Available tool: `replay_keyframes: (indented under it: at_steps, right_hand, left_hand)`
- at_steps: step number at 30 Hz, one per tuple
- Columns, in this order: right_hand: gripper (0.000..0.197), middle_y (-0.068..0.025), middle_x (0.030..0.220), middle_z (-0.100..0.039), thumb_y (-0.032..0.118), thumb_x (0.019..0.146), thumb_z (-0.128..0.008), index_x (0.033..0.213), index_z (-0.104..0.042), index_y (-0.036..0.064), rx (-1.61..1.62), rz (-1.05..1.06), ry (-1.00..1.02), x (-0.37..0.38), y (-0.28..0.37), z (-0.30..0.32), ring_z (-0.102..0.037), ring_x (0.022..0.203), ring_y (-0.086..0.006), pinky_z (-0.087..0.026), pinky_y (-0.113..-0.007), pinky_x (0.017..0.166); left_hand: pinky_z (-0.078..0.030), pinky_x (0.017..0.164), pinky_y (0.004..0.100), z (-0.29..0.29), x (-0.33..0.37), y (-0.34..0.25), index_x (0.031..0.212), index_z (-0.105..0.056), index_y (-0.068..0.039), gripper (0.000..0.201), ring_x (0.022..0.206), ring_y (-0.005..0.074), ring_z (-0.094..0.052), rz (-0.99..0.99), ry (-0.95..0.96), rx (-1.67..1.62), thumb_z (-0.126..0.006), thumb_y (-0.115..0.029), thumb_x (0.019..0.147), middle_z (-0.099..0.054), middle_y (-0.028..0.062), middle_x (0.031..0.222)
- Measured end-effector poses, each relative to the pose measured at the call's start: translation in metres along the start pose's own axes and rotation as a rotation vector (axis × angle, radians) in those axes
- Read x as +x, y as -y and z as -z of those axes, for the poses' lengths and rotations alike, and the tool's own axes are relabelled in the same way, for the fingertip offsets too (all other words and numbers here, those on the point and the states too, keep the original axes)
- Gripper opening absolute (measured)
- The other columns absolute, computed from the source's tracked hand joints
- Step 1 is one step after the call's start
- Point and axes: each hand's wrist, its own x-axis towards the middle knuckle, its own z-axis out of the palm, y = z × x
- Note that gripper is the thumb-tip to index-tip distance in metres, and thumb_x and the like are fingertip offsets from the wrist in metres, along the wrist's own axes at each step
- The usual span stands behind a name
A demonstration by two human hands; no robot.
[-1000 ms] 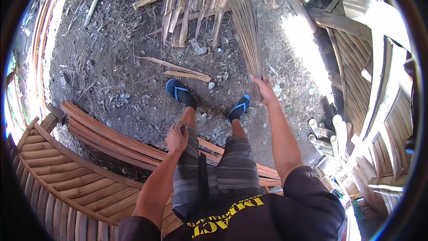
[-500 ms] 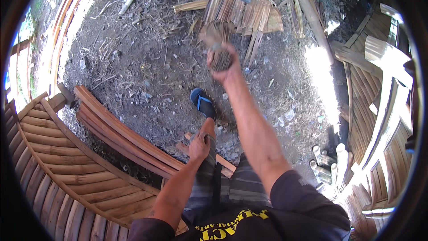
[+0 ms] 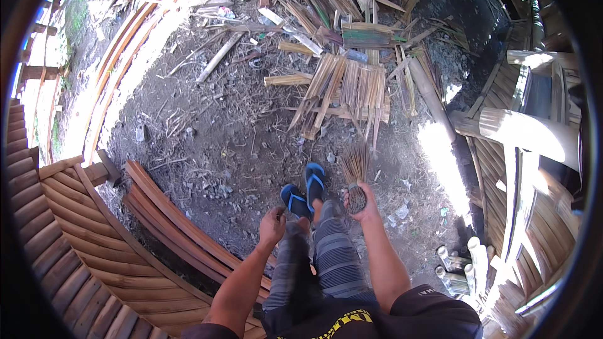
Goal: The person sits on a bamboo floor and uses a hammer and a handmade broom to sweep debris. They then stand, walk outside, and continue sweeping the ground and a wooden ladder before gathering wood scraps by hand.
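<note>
My right hand (image 3: pixel 367 203) is wrapped round the bound butt end of a short stick broom (image 3: pixel 356 163). Its thin brown bristles fan out away from me, just above the dirt ground. To the left, my left hand (image 3: pixel 272 227) is held in front of my knee with the fingers curled closed. Whether anything sits inside those fingers is hidden. Both my feet, in dark flip-flops with blue straps (image 3: pixel 315 179), stand on the ground between the hands.
Split dry bamboo pieces (image 3: pixel 352 88) lie piled ahead. Reddish-brown planks (image 3: pixel 182 220) and a slatted bamboo bench (image 3: pixel 119 245) line the left. At right are cut bamboo tubes (image 3: pixel 461 267), a thick bamboo pole (image 3: pixel 527 135) and another slatted structure (image 3: pixel 502 107). Small stones and litter dot the dirt.
My right hand has drawn the broom back toward me from near the bamboo pile. My second foot has come into view beside the first, and more ground ahead shows.
</note>
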Motion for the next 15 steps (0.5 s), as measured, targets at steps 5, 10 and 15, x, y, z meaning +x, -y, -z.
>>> replay_keyframes:
  at_steps: [5,10,15]
  right_hand:
    - [0.027,-0.0094,0.073,-0.068,0.034,0.088,-0.071,0.089,-0.066,0.0076,-0.048,0.078,-0.001,0.125,0.047,-0.115,-0.066,0.057,-0.0262,-0.057,-0.04,0.05]
    - [0.024,-0.0079,0.067,-0.067,0.032,0.09,-0.071,0.094,-0.066,0.0088,-0.025,0.291,0.307,0.14,0.108,-0.252,-0.068,0.057,-0.0244,-0.058,-0.04,0.05]
    - [0.029,-0.0122,0.077,-0.069,0.032,0.09,-0.072,0.102,-0.063,0.0068,-0.346,0.32,0.035,0.004,0.088,-0.23,-0.067,0.056,-0.0245,-0.056,-0.039,0.049]
  left_hand:
    - [-0.054,0.088,0.046,0.054,0.059,0.005,0.114,-0.071,-0.006,0.028,0.101,0.0404,-0.068,0.057,0.099,0.125,-0.061,-0.019,0.092,-0.071,0.0219,0.107]
    - [-0.055,0.085,0.0443,0.118,0.094,-0.023,0.113,-0.07,-0.005,0.035,0.096,0.0385,-0.071,0.092,0.014,0.036,-0.064,-0.033,0.094,-0.073,0.0212,0.1]
    - [-0.054,0.076,0.043,0.204,0.086,-0.068,0.098,-0.072,-0.003,0.035,0.084,0.0359,-0.072,0.247,0.162,0.154,-0.062,-0.037,0.095,-0.073,0.0167,0.083]
